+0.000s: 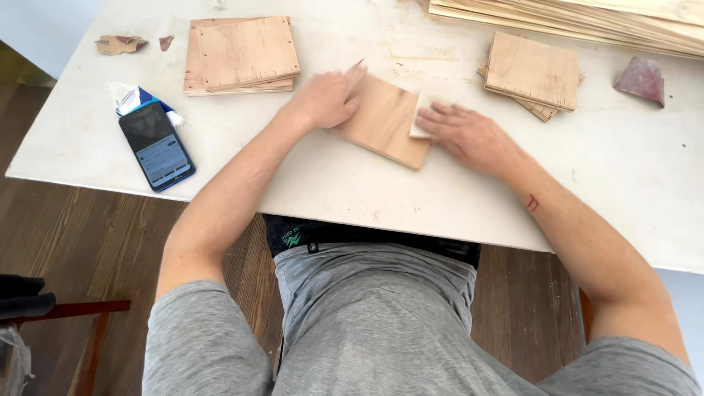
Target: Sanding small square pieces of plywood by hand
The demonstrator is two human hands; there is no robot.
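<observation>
A small square wooden board (383, 121) lies flat on the white table (330, 183) in front of me. My left hand (326, 99) presses on its left edge, fingers curled, holding it steady. My right hand (469, 136) lies flat on the board's right side, pressing a small pale piece of sandpaper (419, 116) against the wood. Both forearms reach in from the bottom of the view.
A stack of similar boards (242, 55) sits at the back left, another stack (534, 73) at the back right. Long wood strips (587, 18) lie along the far edge. A phone (156, 145) rests at left, folded reddish sandpaper (641, 79) at right, paper scraps (121, 44) far left.
</observation>
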